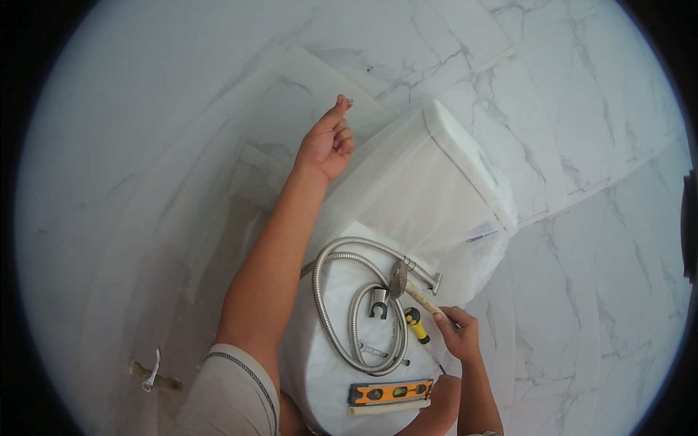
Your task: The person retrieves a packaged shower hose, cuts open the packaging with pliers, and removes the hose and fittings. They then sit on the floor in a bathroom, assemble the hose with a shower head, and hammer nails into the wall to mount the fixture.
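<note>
My left hand [329, 145] is raised toward the marbled wall, its thumb and index finger pinching a small pale piece [350, 103] too small to name. A little beyond it, the wall has a small dark hole [369, 68]. At the lower right, my right hand [460, 336] is closed around the handle of a hammer [423, 299]. The hammer's head lies over a coiled metal shower hose [318, 305], on top of a toilet [320, 385] wrapped in white sheeting. Beside the handle is a yellow and black screwdriver [417, 325].
Within the hose coil are a chrome shower bracket [379, 304] and a wrench [373, 350]. An orange spirit level [390, 392] and a pale stick [389, 408] lie nearer me. The toilet's wrapped tank [465, 167] rises behind. A chrome tap [153, 374] sits at lower left.
</note>
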Demonstrator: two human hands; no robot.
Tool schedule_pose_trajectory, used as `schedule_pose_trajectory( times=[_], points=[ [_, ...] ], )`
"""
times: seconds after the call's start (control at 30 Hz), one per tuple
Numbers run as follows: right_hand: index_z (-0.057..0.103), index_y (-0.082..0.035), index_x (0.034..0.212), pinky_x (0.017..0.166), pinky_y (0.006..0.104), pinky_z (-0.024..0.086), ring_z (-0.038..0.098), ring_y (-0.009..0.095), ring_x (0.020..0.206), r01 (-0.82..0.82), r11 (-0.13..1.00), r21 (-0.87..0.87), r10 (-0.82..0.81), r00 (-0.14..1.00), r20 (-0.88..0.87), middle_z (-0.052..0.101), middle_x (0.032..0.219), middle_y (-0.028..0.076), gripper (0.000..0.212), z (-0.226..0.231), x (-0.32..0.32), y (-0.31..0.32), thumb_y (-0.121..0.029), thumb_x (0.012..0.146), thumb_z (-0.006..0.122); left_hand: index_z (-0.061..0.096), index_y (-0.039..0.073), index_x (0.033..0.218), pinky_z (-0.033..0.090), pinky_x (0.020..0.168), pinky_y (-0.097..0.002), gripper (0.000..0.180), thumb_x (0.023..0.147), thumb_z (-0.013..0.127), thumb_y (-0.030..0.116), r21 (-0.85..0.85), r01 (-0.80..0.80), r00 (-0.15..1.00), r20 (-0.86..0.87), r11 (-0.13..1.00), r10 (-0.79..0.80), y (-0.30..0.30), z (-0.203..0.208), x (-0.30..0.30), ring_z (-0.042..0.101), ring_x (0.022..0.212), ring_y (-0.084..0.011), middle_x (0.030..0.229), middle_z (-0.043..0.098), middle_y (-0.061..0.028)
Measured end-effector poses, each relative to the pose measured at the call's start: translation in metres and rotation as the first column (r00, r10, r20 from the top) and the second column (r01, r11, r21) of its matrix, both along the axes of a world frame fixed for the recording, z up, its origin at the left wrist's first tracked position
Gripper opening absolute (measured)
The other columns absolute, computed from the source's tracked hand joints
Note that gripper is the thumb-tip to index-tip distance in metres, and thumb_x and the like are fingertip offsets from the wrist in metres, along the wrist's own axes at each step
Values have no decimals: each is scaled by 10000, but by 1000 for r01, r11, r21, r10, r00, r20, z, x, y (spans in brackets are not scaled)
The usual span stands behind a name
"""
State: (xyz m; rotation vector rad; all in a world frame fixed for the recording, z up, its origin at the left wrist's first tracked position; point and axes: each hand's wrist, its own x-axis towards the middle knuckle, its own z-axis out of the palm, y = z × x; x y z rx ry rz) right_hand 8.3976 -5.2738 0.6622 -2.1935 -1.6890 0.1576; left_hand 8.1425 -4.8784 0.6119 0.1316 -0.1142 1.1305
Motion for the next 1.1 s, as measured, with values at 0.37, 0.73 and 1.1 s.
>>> schedule_pose_trajectory(
  times=[0.37,0.73,1.1],
  points=[
    [714,60,1210,791,290,599,735,118,846,-324,870,372,401,904,-151,768,968,108,313,84,-136,209,-157,996,786,725,138,1068,235,528,-239,288,982,797,403,235,7,991,-130,972,24,-7,13,24,289,586,-43,682,341,109],
    [752,56,1109,744,295,601,762,167,800,-247,906,344,345,902,-260,785,907,109,301,70,-180,337,-226,1004,766,758,128,1133,294,501,-222,267,1032,747,375,171,-156,957,-216,973,191,13,-3,13,338,568,-17,700,494,122],
    [791,36,1065,768,307,590,762,160,782,-52,720,692,230,959,-168,805,891,100,225,38,-172,418,-160,957,769,740,48,1247,215,459,-250,487,1010,755,473,-30,-224,905,-379,974,196,14,-8,14,235,520,-51,665,291,102]
  ],
)
